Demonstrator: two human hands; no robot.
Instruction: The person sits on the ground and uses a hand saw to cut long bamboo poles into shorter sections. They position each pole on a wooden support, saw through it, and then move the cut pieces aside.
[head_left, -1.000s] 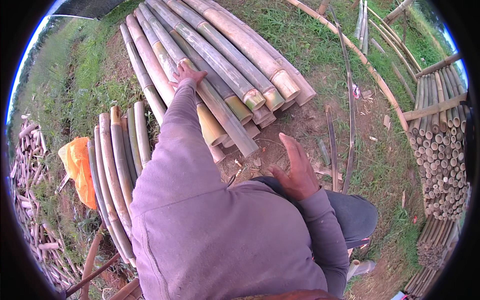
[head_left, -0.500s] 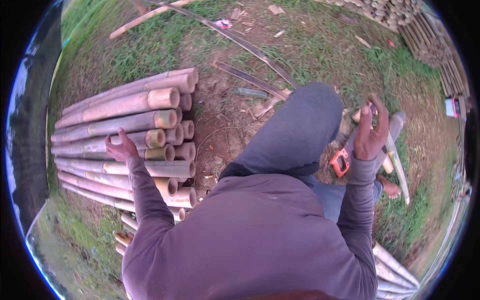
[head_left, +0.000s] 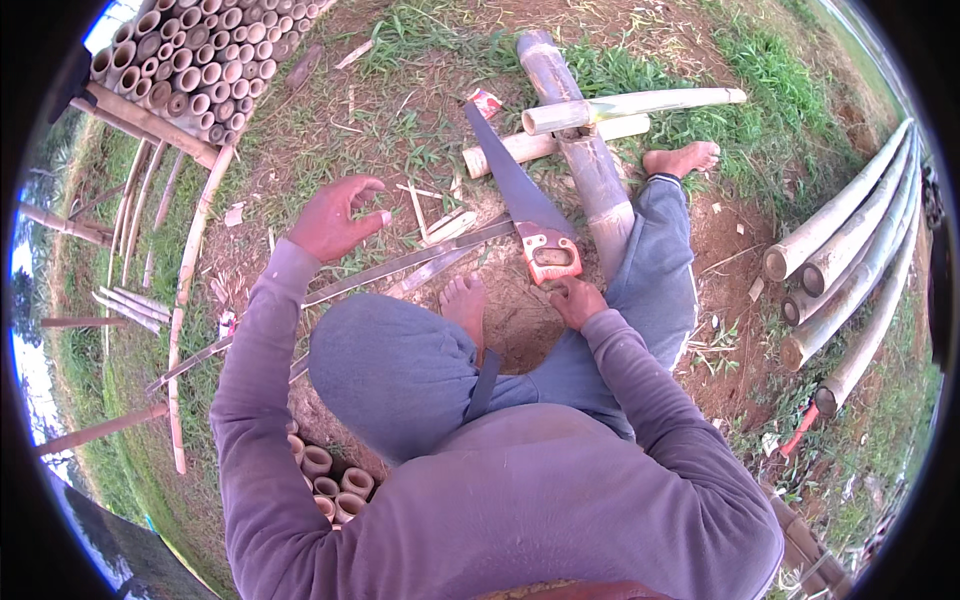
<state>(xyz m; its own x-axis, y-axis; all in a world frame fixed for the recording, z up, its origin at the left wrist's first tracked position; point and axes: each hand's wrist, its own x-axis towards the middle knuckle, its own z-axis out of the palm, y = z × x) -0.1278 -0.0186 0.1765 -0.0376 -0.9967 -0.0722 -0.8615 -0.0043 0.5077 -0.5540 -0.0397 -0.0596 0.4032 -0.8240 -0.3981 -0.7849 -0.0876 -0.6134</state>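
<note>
My left hand (head_left: 338, 215) is raised over the ground on the left, empty, its fingers curved and the thumb apart. Low at the middle, my right hand (head_left: 577, 302) has its fingers curled in at the near edge of a handsaw's (head_left: 548, 255) orange handle. What those fingertips hold, if anything, is hidden. The saw's dark blade slants up and left from the handle. Just right of it lies a thick bamboo log (head_left: 600, 185), crossed by a thinner pale bamboo pole (head_left: 640, 106). A second short bamboo piece (head_left: 515, 150) lies below that pole, near the blade.
My bent knee (head_left: 385, 370) and bare foot (head_left: 682, 160) flank the saw. Several long bamboo poles (head_left: 850, 215) lie at the right. Cut bamboo tubes (head_left: 316, 461) sit by my left side; a large stack (head_left: 200, 75) stands at the far left. Split strips (head_left: 410, 262) lie on the ground.
My view has swung right, away from the bamboo pile that was by my left hand. My right hand has come down from the air to the saw handle; the left stays raised.
</note>
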